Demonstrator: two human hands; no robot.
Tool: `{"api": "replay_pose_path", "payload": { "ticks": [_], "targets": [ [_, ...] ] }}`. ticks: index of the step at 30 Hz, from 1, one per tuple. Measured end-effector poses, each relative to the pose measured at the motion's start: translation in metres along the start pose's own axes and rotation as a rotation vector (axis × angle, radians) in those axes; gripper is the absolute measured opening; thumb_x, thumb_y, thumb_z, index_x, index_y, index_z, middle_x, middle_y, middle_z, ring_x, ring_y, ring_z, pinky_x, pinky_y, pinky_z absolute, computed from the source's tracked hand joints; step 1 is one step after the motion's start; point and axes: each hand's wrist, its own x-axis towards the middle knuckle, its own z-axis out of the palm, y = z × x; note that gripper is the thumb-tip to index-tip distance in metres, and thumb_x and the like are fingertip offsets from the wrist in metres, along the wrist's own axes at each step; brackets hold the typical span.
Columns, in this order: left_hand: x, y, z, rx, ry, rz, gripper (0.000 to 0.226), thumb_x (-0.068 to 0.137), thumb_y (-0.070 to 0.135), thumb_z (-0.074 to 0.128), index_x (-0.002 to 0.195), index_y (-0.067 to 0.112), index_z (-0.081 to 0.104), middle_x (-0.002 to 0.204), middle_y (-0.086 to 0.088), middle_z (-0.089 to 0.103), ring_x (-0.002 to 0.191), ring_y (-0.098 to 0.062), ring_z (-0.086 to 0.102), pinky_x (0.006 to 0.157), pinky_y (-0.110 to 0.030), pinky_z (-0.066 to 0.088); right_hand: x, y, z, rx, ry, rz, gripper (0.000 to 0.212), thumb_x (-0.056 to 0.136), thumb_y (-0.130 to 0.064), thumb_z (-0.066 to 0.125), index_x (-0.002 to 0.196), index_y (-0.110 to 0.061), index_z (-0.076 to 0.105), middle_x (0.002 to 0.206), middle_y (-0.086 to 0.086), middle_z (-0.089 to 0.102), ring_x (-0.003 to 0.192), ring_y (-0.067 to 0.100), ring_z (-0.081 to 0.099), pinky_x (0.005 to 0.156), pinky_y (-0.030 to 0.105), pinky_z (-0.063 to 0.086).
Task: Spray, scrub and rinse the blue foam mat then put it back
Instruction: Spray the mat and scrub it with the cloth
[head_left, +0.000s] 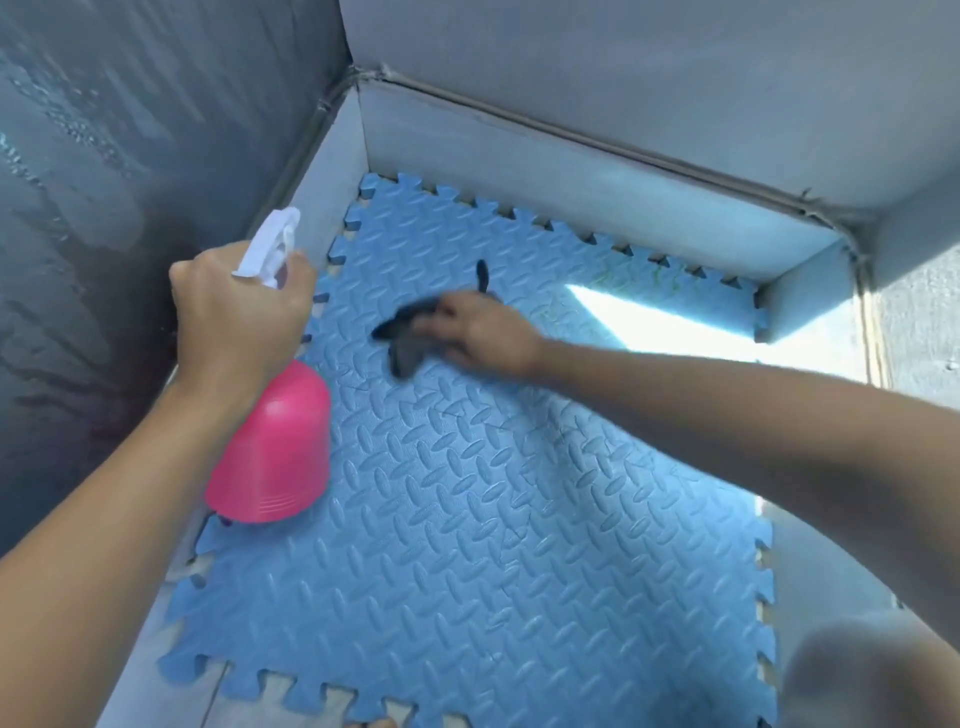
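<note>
The blue foam mat (467, 493), with puzzle-cut edges and a raised tread pattern, lies flat on the floor in a walled corner. My left hand (239, 317) grips the neck of a pink spray bottle (272, 447) with a white trigger head (272, 244), held over the mat's left edge. My right hand (478, 332) presses a dark cloth (410, 338) onto the far half of the mat; the cloth is blurred by motion and partly hidden under my fingers.
A low grey ledge (545, 171) borders the mat at the back and right. A dark wet wall (104, 208) rises on the left. A bright patch of sunlight (660, 327) falls on the mat's far right corner. Toes (369, 723) show at the bottom edge.
</note>
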Motion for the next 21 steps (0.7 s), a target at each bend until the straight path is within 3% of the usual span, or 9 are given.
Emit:
{"api": "replay_pose_path", "payload": {
  "ticks": [2,4,5,7,9,12,15,18,21],
  "targets": [
    [0.000,0.000,-0.001,0.003,0.009,0.006,0.055,0.096,0.029,0.054,0.053,0.017,0.022,0.047,-0.003,0.022,0.053,-0.027,0.014,0.061,-0.030,0.027,0.024,0.044,-0.023,0.002,0.154,0.382,0.031,0.100,-0.028,0.049,0.126,-0.034,0.066,0.131,-0.003,0.060,0.119,0.015,0.056,0.105,0.032,0.045],
    [-0.001,0.002,-0.001,0.003,0.005,-0.016,0.054,0.096,0.030,0.053,0.053,0.018,0.021,0.046,0.000,0.022,0.048,-0.026,0.019,0.068,-0.031,0.027,0.031,0.081,-0.031,-0.006,0.282,0.924,0.034,0.098,-0.032,0.049,0.129,-0.029,0.062,0.134,0.009,0.053,0.126,0.031,0.050,0.105,0.039,0.043],
    [-0.001,0.003,0.000,0.013,0.003,-0.027,0.054,0.095,0.031,0.053,0.053,0.017,0.021,0.046,0.000,0.023,0.049,-0.029,0.021,0.068,-0.030,0.026,0.033,0.085,-0.027,-0.028,0.267,1.079,0.037,0.097,-0.034,0.048,0.132,-0.025,0.059,0.134,0.014,0.050,0.127,0.036,0.046,0.104,0.043,0.041],
    [-0.003,0.007,0.001,0.045,0.004,-0.050,0.052,0.092,0.035,0.052,0.054,0.014,0.024,0.046,-0.002,0.025,0.054,-0.034,0.025,0.066,-0.030,0.026,0.033,0.063,-0.015,-0.046,0.222,1.017,0.044,0.096,-0.041,0.046,0.134,-0.021,0.056,0.139,0.018,0.046,0.126,0.040,0.045,0.105,0.046,0.040],
    [-0.005,0.012,0.003,0.053,0.001,-0.073,0.050,0.088,0.041,0.053,0.055,0.010,0.031,0.048,-0.008,0.030,0.057,-0.036,0.030,0.063,-0.035,0.029,0.017,0.031,-0.011,-0.016,0.159,0.722,0.052,0.095,-0.050,0.048,0.138,-0.023,0.055,0.147,0.016,0.044,0.125,0.038,0.051,0.104,0.045,0.044],
    [-0.007,0.023,0.011,0.055,-0.039,-0.065,0.050,0.085,0.042,0.059,0.057,0.005,0.042,0.053,-0.018,0.041,0.058,-0.041,0.043,0.061,-0.037,0.033,-0.043,-0.008,-0.022,0.065,-0.162,0.358,0.056,0.096,-0.057,0.050,0.145,-0.029,0.049,0.153,0.014,0.041,0.119,0.032,0.059,0.101,0.042,0.050],
    [-0.014,0.040,0.029,-0.022,-0.200,-0.014,0.056,0.084,0.045,0.065,0.053,0.009,0.037,0.051,-0.014,0.037,0.050,-0.028,0.036,0.053,-0.037,0.030,-0.127,-0.021,-0.044,0.110,-0.338,0.161,0.049,0.097,-0.049,0.053,0.143,-0.029,0.051,0.150,0.012,0.044,0.110,0.029,0.065,0.093,0.038,0.054],
    [-0.032,0.063,0.059,0.048,-0.434,0.114,0.058,0.080,0.055,0.064,0.055,0.009,0.042,0.050,-0.009,0.041,0.053,-0.029,0.045,0.053,-0.036,0.029,-0.199,-0.013,-0.054,-0.035,-0.243,0.335,0.038,0.094,-0.036,0.057,0.129,-0.023,0.051,0.139,0.007,0.051,0.104,0.030,0.066,0.081,0.036,0.054],
    [-0.049,0.089,0.090,0.103,-0.606,0.194,0.056,0.081,0.058,0.069,0.058,0.008,0.055,0.056,-0.009,0.052,0.065,-0.035,0.054,0.058,-0.034,0.032,-0.229,-0.006,-0.052,-0.105,-0.098,0.940,0.035,0.093,-0.033,0.050,0.123,-0.014,0.047,0.118,0.013,0.059,0.092,0.038,0.066,0.075,0.043,0.053]
  ]
}}
